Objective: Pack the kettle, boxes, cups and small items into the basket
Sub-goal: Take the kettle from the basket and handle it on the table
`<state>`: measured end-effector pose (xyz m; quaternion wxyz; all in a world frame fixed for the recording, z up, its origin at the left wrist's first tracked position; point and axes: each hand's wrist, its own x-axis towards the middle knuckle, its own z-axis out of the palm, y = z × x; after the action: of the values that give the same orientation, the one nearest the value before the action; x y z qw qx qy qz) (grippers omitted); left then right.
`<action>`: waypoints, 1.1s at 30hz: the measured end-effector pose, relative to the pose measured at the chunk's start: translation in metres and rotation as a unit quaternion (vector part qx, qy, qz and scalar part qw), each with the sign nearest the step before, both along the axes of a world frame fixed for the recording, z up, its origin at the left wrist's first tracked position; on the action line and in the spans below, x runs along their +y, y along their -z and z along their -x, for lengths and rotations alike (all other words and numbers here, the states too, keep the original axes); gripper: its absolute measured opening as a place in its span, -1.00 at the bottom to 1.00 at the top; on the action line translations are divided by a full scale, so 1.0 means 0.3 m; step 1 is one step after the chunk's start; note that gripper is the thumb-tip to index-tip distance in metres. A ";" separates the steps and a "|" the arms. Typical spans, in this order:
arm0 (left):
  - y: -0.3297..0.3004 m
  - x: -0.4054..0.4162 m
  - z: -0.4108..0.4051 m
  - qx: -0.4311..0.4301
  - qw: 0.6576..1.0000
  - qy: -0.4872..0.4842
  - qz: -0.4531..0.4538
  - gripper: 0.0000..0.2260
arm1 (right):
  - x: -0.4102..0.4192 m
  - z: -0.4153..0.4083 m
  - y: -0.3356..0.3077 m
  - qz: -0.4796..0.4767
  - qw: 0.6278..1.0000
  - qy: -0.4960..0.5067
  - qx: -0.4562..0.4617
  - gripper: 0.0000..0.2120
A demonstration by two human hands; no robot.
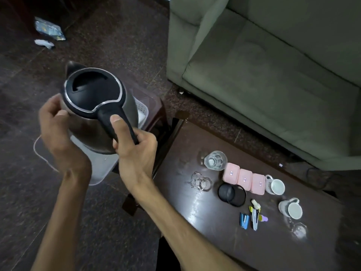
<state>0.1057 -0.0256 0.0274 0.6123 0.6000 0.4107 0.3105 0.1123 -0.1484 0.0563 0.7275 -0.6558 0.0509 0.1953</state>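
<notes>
The kettle is being held upright directly above the basket, handle clasped by the right hand, body cupped by the left hand.

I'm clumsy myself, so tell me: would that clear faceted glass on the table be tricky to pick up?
Probably a bit. The faceted glass looks smooth, so it may slip. It is likely fragile if knocked. Standing upright on the glossy table, close to the pink boxes, it might slide rather than tip.

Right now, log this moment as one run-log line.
step: kettle going into basket | right hand: on handle | left hand: steadying body | on table: pink boxes, cups, small items
</notes>
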 end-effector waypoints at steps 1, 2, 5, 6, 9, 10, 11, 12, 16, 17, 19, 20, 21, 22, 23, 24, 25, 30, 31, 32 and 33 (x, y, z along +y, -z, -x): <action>-0.034 -0.068 -0.009 -0.024 1.000 0.019 0.004 -0.65 | -0.042 -0.015 -0.012 -0.003 1.000 0.013 0.002 -0.43; -0.058 -0.123 -0.025 -0.041 0.999 0.031 0.007 -0.65 | -0.087 -0.029 -0.020 -0.002 1.000 0.027 0.002 -0.44; -0.069 -0.266 -0.089 -0.055 0.996 0.077 -0.003 -0.57 | -0.217 -0.065 -0.033 -0.002 0.997 0.072 0.010 -0.45; -0.059 -0.306 -0.111 -0.049 0.995 0.091 -0.006 -0.55 | -0.263 -0.074 -0.037 0.000 0.996 0.087 0.016 -0.46; -0.024 -0.430 -0.160 -0.033 0.988 0.148 0.013 -0.57 | -0.399 -0.090 -0.045 0.011 0.991 0.131 0.021 -0.46; -0.017 -0.474 -0.179 -0.027 0.986 0.165 0.028 -0.58 | -0.444 -0.093 -0.047 0.016 0.989 0.144 0.022 -0.46; -0.014 -0.521 -0.195 -0.016 0.984 0.174 0.036 -0.59 | -0.489 -0.094 -0.049 0.021 0.987 0.157 0.024 -0.46; -0.019 -0.571 -0.204 -0.007 0.983 0.180 0.042 -0.60 | -0.534 -0.094 -0.049 0.025 0.985 0.171 0.027 -0.47; -0.033 -0.769 -0.203 -0.003 0.976 0.214 0.025 -0.53 | -0.702 -0.084 -0.047 0.041 0.972 0.225 0.049 -0.49; -0.031 -0.812 -0.201 -0.002 0.974 0.224 0.022 -0.51 | -0.741 -0.078 -0.045 0.036 0.970 0.236 0.050 -0.50; -0.024 -0.890 -0.193 0.007 0.969 0.244 0.023 -0.47 | -0.814 -0.061 -0.041 0.029 0.966 0.252 0.052 -0.51; -0.021 -0.927 -0.183 0.012 0.967 0.255 0.022 -0.46 | -0.848 -0.050 -0.037 0.031 0.964 0.257 0.057 -0.52; -0.015 -0.960 -0.171 0.018 0.964 0.265 0.020 -0.44 | -0.879 -0.037 -0.033 0.034 0.963 0.260 0.063 -0.52; -0.005 -0.992 -0.159 0.025 0.961 0.274 0.016 -0.43 | -0.909 -0.024 -0.027 0.036 0.961 0.264 0.069 -0.52; 0.006 -1.019 -0.147 0.031 0.959 0.281 0.014 -0.42 | -0.937 -0.010 -0.020 0.039 0.960 0.267 0.073 -0.52; 0.020 -1.045 -0.137 0.038 0.958 0.285 0.013 -0.42 | -0.962 0.002 -0.011 0.044 0.959 0.269 0.076 -0.52; 0.037 -1.069 -0.126 0.046 0.957 0.288 0.014 -0.42 | -0.984 0.015 -0.002 0.048 0.958 0.270 0.081 -0.52; 0.137 -1.154 -0.060 0.110 0.947 0.300 0.032 -0.51 | -1.050 0.067 0.051 0.060 0.953 0.271 0.119 -0.56; 0.155 -1.165 -0.049 0.125 0.945 0.301 0.039 -0.52 | -1.059 0.075 0.062 0.065 0.953 0.265 0.129 -0.55; 0.172 -1.174 -0.038 0.139 0.943 0.300 0.045 -0.53 | -1.067 0.081 0.072 0.071 0.953 0.258 0.142 -0.54; 0.188 -1.179 -0.026 0.152 0.941 0.299 0.051 -0.53 | -1.072 0.087 0.081 0.076 0.953 0.250 0.156 -0.53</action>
<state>0.1135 -0.3794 -0.0288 0.6370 0.7033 0.3157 -0.0028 0.0862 -0.4700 0.0318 0.6838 -0.6369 0.3408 0.1029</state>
